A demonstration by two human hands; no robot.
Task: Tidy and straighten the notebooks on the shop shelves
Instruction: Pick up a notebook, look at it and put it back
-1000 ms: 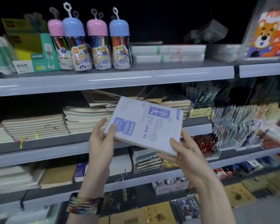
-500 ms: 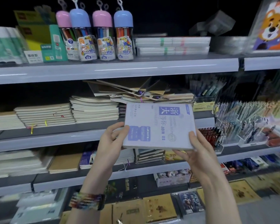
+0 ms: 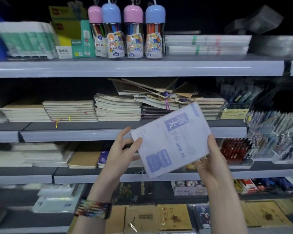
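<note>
Four crayon tubes with pink and blue caps (image 3: 134, 34) are standing on the grey metal top shelf (image 3: 142, 68). Neat stacks of cream notebooks (image 3: 69, 110) are lying on the grey middle shelf (image 3: 74, 135), with a jumbled heap of brown-covered notebooks (image 3: 156, 92) sprawling over the right-hand stacks.

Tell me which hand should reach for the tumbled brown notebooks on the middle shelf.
Probably left: left hand only pinches a corner of the pale notebook; right hand grips its right edge.

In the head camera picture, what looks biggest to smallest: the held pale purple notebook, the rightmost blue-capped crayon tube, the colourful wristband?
1. pale purple notebook: clearly largest, though close to camera.
2-3. blue-capped crayon tube and wristband: look alike in size; the wristband is nearer, so unranked.
</note>
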